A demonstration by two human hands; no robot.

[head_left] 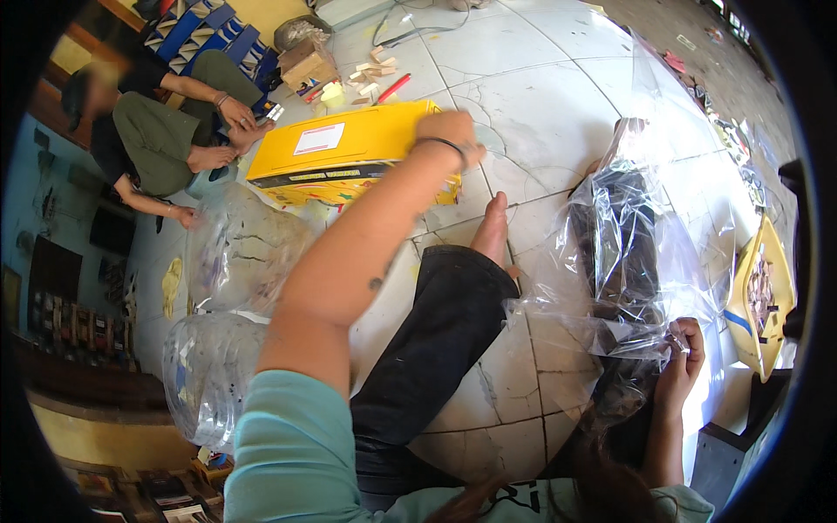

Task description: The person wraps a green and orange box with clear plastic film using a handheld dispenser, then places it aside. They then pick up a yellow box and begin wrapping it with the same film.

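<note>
A long yellow cardboard box (357, 135) with a white label lies on the tiled floor ahead of me. At its right end my left hand (449, 135) is closed around the edge; part of the fingers is hidden. A dark band circles that wrist. My right hand (684, 353), low on the right, pinches the edge of a large clear plastic sheet or bag (558, 305). The crinkled plastic drapes over my right leg and spreads along the floor. My left leg, in black trousers, stretches between the box and the plastic.
Two clear plastic bottles or jugs (214, 379) stand left of my arm. A seated person (166, 131) is at the far left, near stacked blue boxes (205, 39). Small wooden blocks (375, 70) and a red pen-like item (394, 88) lie behind the box. A yellow container (741, 301) sits right.
</note>
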